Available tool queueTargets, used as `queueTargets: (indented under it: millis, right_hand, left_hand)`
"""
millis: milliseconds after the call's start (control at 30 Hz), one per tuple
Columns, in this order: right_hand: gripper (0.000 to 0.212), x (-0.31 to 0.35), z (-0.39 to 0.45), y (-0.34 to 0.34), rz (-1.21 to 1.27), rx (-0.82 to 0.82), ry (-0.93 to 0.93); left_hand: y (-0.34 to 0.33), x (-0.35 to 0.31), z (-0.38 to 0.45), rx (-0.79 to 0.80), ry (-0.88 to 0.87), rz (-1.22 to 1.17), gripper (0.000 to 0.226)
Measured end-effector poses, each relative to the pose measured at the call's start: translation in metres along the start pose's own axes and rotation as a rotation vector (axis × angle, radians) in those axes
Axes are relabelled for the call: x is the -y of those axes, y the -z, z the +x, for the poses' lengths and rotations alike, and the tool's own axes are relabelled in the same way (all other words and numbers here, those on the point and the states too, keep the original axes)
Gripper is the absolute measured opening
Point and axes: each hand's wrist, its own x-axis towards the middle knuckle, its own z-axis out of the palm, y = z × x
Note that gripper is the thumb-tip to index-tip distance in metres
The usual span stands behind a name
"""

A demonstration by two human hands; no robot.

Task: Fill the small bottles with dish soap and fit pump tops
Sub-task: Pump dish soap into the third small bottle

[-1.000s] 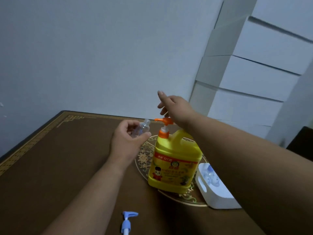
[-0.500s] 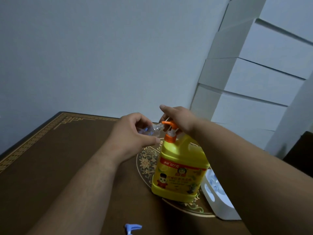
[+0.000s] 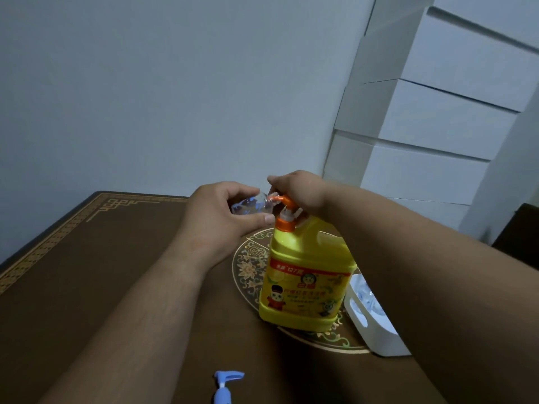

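Dish soap jug (image 3: 306, 284) stands upright on the brown table (image 3: 87, 287), yellow with an orange pump head (image 3: 284, 209), and it sits on the round gold ornament (image 3: 248, 269) that is printed on the table top. The left hand (image 3: 221, 214) holds a small clear bottle (image 3: 250, 205) in the air — the fingers and the thumb are curled round it, so this grip is grasping the bottle. The bottle is tilted almost on its side, and its mouth points to the right and meets the spout of the orange pump. The right hand (image 3: 300, 191) lies on top of the pump head, palm down, the fingers bent over it; it presses on the pump and does not close round it as far as I can see.

Just to the right of the jug, partly behind the right forearm, there is a white plastic tray (image 3: 370, 328); inside it some clear pieces are visible, but they are too blurred to name. Near the lower edge of the view a blue pump top (image 3: 226, 384) lies on the table, well apart from the jug and from both hands.

Behind the table is a plain pale wall (image 3: 175, 97) — and at the right a stack of white boxes (image 3: 431, 135).
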Motion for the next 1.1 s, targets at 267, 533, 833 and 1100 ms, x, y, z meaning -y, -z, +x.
queueTargets:
  millis: [267, 533, 833, 1100]
  right_hand:
    - [0.043, 0.008, 0.005, -0.002, -0.25, 0.121, -0.039]
    - [0.076, -0.001, 0.0, 0.005, 0.127, 0.076, 0.023]
    - [0.05, 0.003, -0.005, 0.002, -0.129, 0.071, 0.032]
    - [0.048, 0.002, 0.0, 0.0, -0.131, 0.087, 0.017]
  left_hand:
    - [0.004, 0.008, 0.004, 0.032, 0.039, 0.11, 0.053]
    - [-0.002, 0.002, 0.002, -0.042, 0.002, 0.064, 0.049]
    - [-0.004, 0.004, 0.002, -0.037, -0.021, 0.148, 0.053]
    - [-0.003, 0.005, 0.002, -0.002, -0.022, 0.193, 0.057]
